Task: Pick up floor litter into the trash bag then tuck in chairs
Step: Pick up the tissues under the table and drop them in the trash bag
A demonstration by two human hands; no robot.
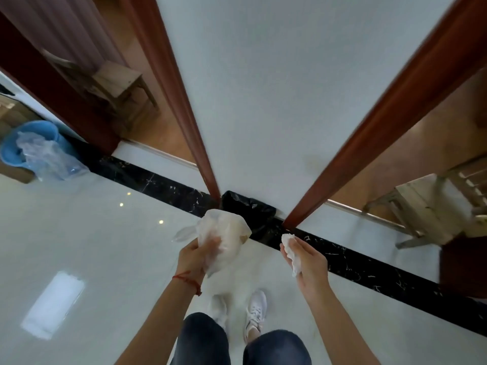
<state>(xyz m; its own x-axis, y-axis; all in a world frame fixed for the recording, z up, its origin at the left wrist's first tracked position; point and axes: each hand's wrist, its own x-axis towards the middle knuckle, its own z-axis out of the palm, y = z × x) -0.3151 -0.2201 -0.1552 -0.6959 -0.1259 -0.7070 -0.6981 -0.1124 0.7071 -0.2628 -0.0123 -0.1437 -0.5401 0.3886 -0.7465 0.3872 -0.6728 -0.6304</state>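
The left hand (200,252) grips a translucent white trash bag (224,238) by its gathered top, held above the pale tiled floor (105,246). The right hand (305,262) curls its fingers around a crumpled white tissue (290,248), just beside the bag and apart from it. Beyond both, a black bag (250,209) sits against the wall's dark marble skirting (147,180). A wooden chair (118,83) stands through the left doorway.

Bright, floor (79,233) glare, edges blurred/warped.
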